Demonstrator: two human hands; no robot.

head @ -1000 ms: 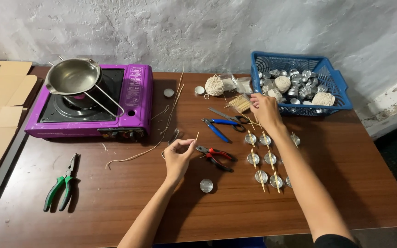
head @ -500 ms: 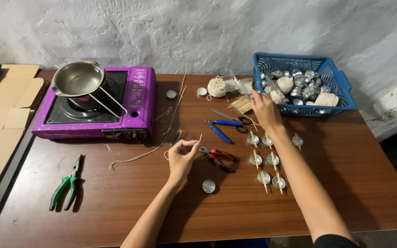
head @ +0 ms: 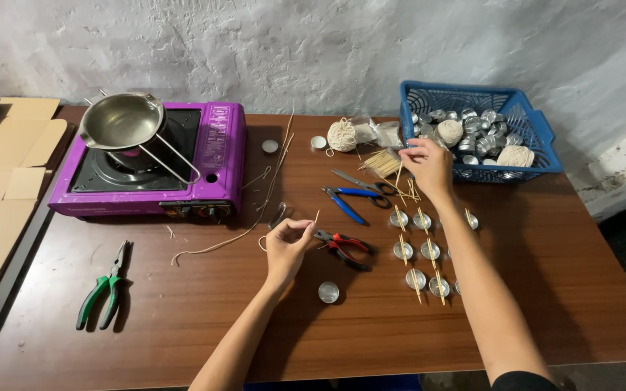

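Observation:
My left hand [head: 288, 245] hovers over the middle of the brown table [head: 182, 333], pinching a short piece of wick string between thumb and fingers. A small metal cup [head: 328, 292] sits just below and right of it, and red-handled cutters [head: 343, 246] lie beside it. My right hand [head: 427, 163] reaches to a bundle of thin wooden sticks [head: 384, 162] near the blue basket [head: 537, 137], its fingers pinching a stick. Several metal cups with sticks laid across them [head: 423, 250] stand in rows under my right forearm.
A purple portable stove [head: 211, 156] carrying a metal pan [head: 119, 120] is at the back left. Green pliers [head: 103, 286] lie front left. Blue-handled scissors [head: 353, 199], a ball of twine [head: 341, 135] and loose string [head: 211, 246] lie mid-table. Cardboard [head: 1, 174] borders the left edge.
The right hand has lifted slightly from the stick bundle toward the basket's front edge. The left hand stays in place with the string.

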